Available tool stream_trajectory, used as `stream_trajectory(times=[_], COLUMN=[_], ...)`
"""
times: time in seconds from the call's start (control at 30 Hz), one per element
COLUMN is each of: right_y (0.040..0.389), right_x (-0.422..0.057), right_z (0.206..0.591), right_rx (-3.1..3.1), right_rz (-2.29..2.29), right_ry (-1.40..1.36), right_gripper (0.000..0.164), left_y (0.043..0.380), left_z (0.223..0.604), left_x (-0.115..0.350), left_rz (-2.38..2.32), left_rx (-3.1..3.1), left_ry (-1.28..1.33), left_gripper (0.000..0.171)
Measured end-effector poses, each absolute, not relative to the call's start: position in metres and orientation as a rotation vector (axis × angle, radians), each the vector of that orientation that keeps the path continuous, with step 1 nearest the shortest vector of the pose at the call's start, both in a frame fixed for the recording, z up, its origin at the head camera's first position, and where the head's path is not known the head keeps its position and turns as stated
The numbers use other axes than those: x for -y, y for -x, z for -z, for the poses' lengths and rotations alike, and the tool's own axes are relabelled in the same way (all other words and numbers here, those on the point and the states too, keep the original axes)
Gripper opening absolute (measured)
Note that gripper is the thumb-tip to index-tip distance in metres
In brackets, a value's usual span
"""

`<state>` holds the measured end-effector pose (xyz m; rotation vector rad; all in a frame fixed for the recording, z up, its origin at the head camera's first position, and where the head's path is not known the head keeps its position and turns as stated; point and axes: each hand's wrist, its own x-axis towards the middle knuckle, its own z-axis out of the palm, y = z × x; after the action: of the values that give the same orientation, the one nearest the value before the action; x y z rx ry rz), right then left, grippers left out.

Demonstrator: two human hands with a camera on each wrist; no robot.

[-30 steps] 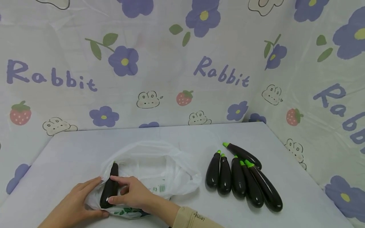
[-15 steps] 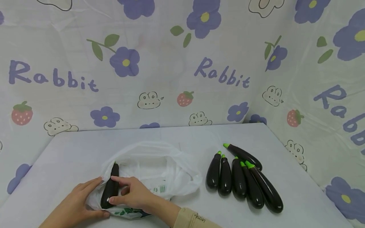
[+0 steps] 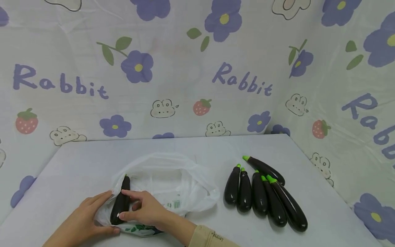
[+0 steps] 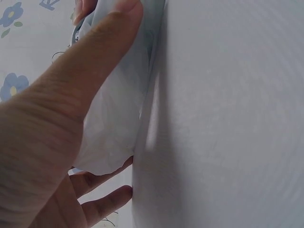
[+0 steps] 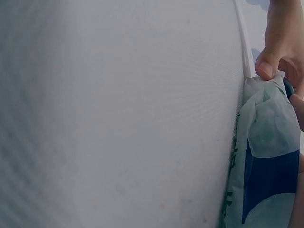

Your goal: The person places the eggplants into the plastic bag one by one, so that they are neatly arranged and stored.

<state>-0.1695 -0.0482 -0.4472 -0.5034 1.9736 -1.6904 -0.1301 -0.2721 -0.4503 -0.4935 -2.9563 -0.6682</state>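
Note:
A white plastic bag point(image 3: 202, 185) lies spread on the table with its mouth facing up. Inside its left part is one dark eggplant point(image 3: 116, 210), its green tip pointing away. My right hand point(image 3: 148, 208) pinches this eggplant between thumb and index finger. Round the bag's left side curls my left hand point(image 3: 83, 221), thumb at the near edge and fingers along the outer side. The left wrist view has the thumb lying across the bag point(image 4: 111, 118), with fingers behind it. From the right wrist, the bag's green and blue print point(image 5: 270, 175) shows.
Several dark eggplants point(image 3: 259, 193) with green stems lie on the table point(image 3: 216, 236) to the right of the bag, one of them point(image 3: 266, 168) slanting behind the others. A printed cloth point(image 3: 179, 68) hangs along the back and right sides.
The head view has shifted slightly, so everything sits a little further right. Both hands, the bag and the eggplants keep the same positions relative to each other.

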Motion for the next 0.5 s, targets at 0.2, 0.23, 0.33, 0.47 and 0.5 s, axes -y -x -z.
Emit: stream_trajectory(times=[0.2,0.23,0.33,0.47,0.5], right_y=[0.173,0.174,0.178,0.179,0.179], right_x=[0.048,0.047,0.043,0.035,0.032], right_z=[0.446,0.446,0.443,0.436,0.434], right_rx=[-1.979,-1.980,-1.960,-1.942,-1.959], right_rz=[1.643,1.627,1.578,1.531,1.515], right_ry=[0.506,0.511,0.532,0.551,0.556], right_gripper=[0.061,0.062,0.062,0.062,0.062], left_y=[0.131,0.132,0.132,0.131,0.132], left_z=[0.449,0.449,0.449,0.449,0.449], left_x=[0.272,0.272,0.273,0.273,0.272], left_rz=[0.681,0.677,0.675,0.691,0.695], left_rx=[2.985,2.986,2.976,2.965,2.973], left_ry=[0.465,0.465,0.474,0.495,0.488], left_gripper=[0.112,0.112,0.111,0.108,0.109])
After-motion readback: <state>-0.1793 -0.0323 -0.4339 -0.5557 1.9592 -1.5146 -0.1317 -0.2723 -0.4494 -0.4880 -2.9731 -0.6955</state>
